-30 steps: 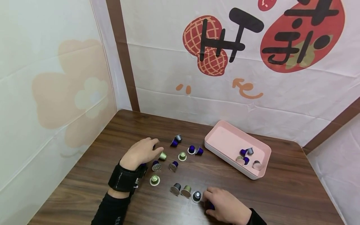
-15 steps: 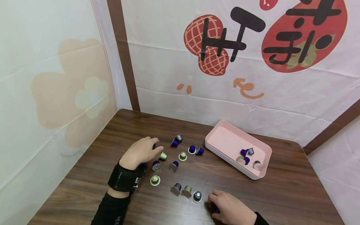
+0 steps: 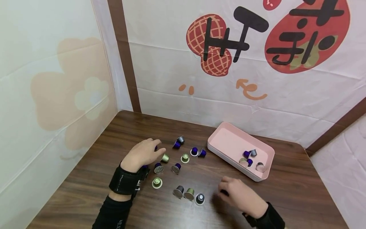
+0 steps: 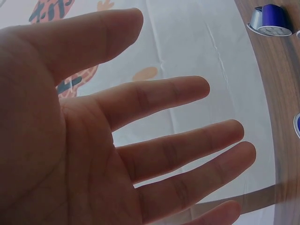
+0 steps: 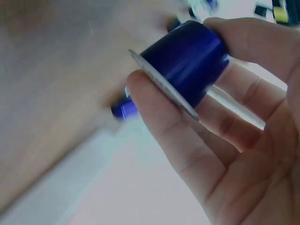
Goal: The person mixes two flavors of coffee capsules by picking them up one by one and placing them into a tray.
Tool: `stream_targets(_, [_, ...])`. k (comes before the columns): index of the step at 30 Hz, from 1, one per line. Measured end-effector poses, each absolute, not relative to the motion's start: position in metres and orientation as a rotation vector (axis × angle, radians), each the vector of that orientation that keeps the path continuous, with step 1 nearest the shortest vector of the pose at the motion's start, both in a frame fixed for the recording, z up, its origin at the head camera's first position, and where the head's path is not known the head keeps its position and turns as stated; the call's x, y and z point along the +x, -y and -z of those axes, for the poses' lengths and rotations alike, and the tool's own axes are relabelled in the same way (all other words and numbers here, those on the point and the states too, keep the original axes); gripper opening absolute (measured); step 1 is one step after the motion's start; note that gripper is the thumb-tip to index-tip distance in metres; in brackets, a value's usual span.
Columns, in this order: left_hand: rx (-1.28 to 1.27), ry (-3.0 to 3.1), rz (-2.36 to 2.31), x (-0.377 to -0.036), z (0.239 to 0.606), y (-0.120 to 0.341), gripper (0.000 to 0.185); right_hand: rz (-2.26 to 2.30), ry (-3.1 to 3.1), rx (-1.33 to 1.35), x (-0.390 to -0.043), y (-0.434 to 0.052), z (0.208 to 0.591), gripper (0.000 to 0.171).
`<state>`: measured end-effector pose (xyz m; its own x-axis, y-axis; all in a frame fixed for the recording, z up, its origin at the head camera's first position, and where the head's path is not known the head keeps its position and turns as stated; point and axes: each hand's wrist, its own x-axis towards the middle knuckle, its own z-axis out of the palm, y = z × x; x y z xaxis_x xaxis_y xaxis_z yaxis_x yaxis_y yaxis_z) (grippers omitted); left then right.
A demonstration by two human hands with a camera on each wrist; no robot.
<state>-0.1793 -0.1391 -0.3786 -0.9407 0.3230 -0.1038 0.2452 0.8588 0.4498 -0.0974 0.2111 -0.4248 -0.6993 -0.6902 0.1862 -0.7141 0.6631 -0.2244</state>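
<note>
Since the earlier frame, right hand (image 3: 241, 195) has risen from the near table edge and shifted right and farther, toward the pink tray (image 3: 226, 140); left hand (image 3: 144, 154) is unchanged. Right hand pinches a dark blue coffee capsule (image 5: 187, 68) between thumb and fingers, foil rim facing away from the palm; in the head view the capsule is almost wholly hidden by the fingers. Left hand rests on the wooden table (image 3: 286, 190) at the left of the scattered capsules, fingers straight and spread, holding nothing, fingertips just beside a gold capsule (image 3: 165, 158). A black wrist strap (image 3: 125, 183) sits on the left forearm.

Open room: bare table lies between the right hand and the tray's near wall, and along the right side. Loose capsules occupy the centre; a grey, an olive and a black capsule (image 3: 199, 198) stand in a row just left of the right hand. The tray holds a small cluster of capsules (image 3: 250, 159) at its right end; its left half is bare.

Writing: the backdrop (image 3: 243, 63) shows large black characters over red shapes; they cannot be read with certainty.
</note>
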Motion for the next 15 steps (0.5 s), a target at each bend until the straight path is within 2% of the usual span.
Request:
stream_targets(8, [0.425,-2.859,-0.649,-0.18,0.38,0.14,0.053,-0.386,2.678,1.115,-0.141,-0.23,0.384,0.012])
stream_targets(15, [0.434,-2.866,-0.642,-0.181,0.378,0.141,0.053,-0.345,2.761,1.093,-0.165,-0.242,0.373,0.016])
